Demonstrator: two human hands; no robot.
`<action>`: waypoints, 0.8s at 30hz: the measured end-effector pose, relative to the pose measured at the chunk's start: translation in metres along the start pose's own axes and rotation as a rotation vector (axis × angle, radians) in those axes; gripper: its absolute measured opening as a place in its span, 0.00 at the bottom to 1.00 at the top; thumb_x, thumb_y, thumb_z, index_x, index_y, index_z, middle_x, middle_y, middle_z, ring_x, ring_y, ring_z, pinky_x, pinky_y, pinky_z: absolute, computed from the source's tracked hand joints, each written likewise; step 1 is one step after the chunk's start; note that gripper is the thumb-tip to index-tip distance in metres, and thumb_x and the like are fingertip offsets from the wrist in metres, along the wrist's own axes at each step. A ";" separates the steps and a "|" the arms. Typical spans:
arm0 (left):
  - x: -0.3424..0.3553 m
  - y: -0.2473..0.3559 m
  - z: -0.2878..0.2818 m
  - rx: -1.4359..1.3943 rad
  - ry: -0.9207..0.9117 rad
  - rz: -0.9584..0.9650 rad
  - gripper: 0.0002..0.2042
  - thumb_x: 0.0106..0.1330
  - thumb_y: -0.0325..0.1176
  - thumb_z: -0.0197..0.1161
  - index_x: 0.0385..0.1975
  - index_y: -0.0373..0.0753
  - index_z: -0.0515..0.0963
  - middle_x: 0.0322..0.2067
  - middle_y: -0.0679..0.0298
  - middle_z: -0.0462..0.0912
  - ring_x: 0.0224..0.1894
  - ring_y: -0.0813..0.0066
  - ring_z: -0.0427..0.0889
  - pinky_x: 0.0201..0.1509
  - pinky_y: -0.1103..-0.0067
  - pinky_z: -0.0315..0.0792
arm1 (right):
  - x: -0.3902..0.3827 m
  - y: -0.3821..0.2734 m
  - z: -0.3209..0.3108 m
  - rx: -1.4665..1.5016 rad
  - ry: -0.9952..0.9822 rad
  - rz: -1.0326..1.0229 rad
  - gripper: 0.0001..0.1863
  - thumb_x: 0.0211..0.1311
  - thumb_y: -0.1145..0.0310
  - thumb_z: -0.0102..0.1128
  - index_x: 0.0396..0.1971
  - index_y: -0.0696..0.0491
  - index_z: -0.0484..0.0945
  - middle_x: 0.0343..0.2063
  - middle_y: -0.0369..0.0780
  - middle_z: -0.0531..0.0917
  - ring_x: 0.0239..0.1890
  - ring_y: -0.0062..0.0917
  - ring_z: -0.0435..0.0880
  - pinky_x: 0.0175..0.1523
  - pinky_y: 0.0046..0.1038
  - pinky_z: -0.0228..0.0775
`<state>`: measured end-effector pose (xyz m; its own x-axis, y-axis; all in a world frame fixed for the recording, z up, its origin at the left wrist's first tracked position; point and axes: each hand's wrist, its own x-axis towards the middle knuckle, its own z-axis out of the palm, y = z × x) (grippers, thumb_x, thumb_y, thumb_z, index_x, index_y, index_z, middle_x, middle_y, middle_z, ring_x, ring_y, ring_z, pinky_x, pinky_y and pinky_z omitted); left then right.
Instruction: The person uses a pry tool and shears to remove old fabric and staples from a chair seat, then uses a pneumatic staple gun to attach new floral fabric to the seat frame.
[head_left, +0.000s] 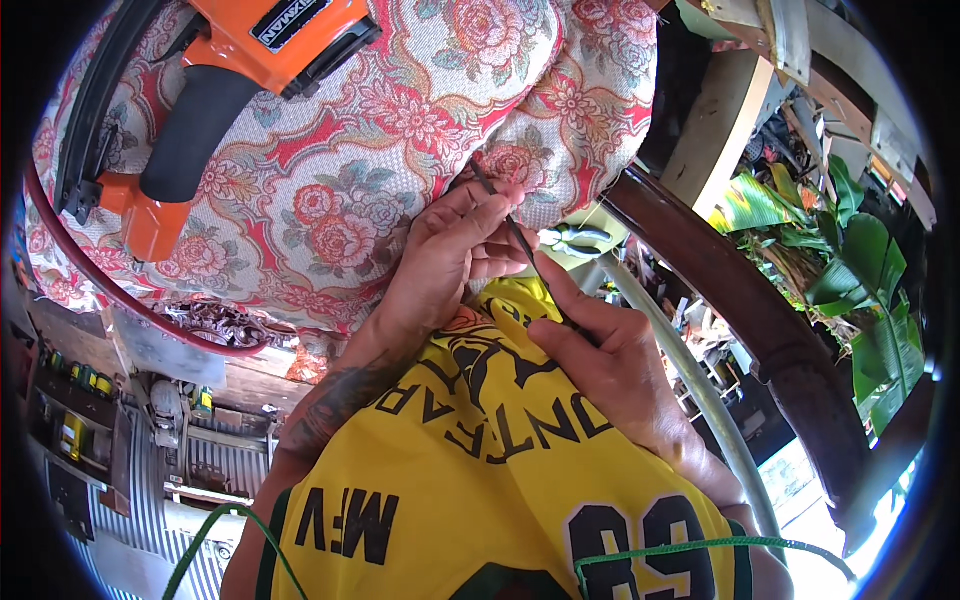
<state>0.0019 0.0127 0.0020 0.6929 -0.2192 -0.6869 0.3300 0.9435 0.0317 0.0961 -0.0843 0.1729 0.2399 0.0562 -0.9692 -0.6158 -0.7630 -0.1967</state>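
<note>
1. Both hands were busy: the left hand (450,240) pinched a thin dark rod (523,243) toward its far end, the right hand (625,365) its near end.
2. The rod slanted across, far tip over the floral fabric (400,140); contact unclear.
3. Handling looked midway: rod grasped, not released; no finished result showed. The orange nail gun (265,50) lay far left, unheld.
4. Slim, dark, nearly straight, that rod!

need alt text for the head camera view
A person's left hand and right hand hold a thin dark strip in front of their yellow jersey. Beyond, an orange power tool with a black grip lies on floral fabric.
</note>
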 end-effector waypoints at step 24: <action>0.000 -0.007 -0.003 0.076 0.056 0.033 0.10 0.80 0.41 0.57 0.50 0.43 0.77 0.37 0.61 0.88 0.45 0.66 0.90 0.48 0.72 0.84 | 0.032 0.042 -0.011 0.436 -0.157 -0.008 0.34 0.69 0.76 0.66 0.73 0.49 0.69 0.34 0.29 0.85 0.37 0.06 0.75 0.48 0.16 0.71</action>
<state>-0.0024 0.0065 -0.0011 0.6676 -0.1721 -0.7243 0.3570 0.9278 0.1086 0.0863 -0.1221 0.1357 0.1504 0.1834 -0.9715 -0.8806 -0.4219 -0.2160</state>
